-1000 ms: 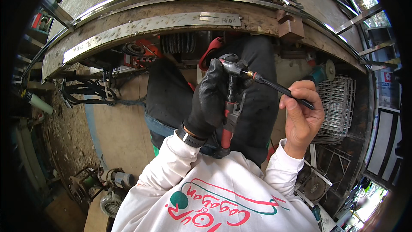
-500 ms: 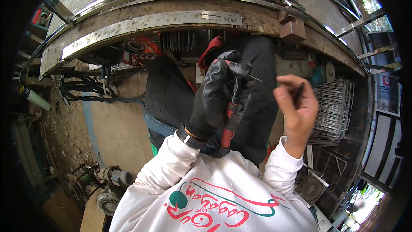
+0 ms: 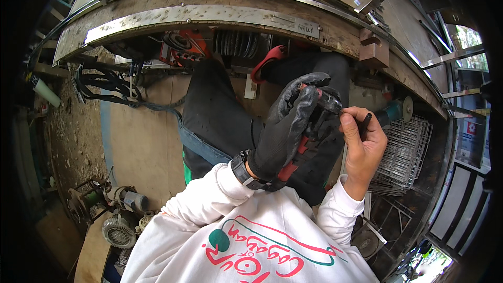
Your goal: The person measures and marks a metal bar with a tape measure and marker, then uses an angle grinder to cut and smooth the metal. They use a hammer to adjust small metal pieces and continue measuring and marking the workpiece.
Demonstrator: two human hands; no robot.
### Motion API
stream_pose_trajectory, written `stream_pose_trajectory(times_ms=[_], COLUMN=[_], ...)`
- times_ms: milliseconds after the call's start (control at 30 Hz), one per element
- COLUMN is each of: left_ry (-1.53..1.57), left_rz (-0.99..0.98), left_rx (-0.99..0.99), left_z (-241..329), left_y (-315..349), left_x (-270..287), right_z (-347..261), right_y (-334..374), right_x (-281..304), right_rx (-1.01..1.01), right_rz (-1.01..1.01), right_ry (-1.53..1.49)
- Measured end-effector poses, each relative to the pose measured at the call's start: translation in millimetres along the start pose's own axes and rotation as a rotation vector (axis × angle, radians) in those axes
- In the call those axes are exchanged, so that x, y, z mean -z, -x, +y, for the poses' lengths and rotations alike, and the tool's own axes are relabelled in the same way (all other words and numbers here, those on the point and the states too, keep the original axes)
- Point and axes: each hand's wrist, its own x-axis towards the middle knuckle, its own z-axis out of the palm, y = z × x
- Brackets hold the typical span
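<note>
My left hand [image 3: 293, 118], in a black glove with a watch at the wrist, is wrapped round a red and black welding torch [image 3: 301, 152] above my lap. The torch's head [image 3: 330, 102] points right, towards my right hand. My bare right hand [image 3: 361, 147] is closed, with thumb and forefinger pinched at the end of the torch head. A slim black stick [image 3: 367, 120], like a torch back cap, is tucked between its fingers. The thin rod at the head is mostly hidden by the fingertips.
A wooden workbench [image 3: 335, 36] with metal strips and square tubes runs across in front. Under it stand an orange-red machine [image 3: 183, 47] and black cables [image 3: 99, 86]. On the right are an angle grinder [image 3: 395, 110] and wire racks [image 3: 403, 149]; motors [image 3: 126, 199] lie lower left.
My right hand has moved in to the torch head, its fingertips now at the thin rod. My left hand has shifted right with the torch and turned, covering more of it. The view has shifted slightly.
</note>
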Motion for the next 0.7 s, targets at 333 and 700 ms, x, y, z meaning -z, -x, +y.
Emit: stream_pose_trajectory(times_ms=[333, 700], left_ry=[-0.299, -0.05], left_rz=[-0.069, -0.02], left_rx=[-0.272, -0.027], left_z=[-7.7, -4.9], left_y=[-0.3, -0.7], left_x=[5.6, 3.7], right_z=[-1.2, -2.7], right_y=[0.2, -2.1], right_x=[-0.7, 2.6], right_rx=[-0.003, -0.02], right_rz=[-0.011, -0.056], right_ry=[0.029, 0.073])
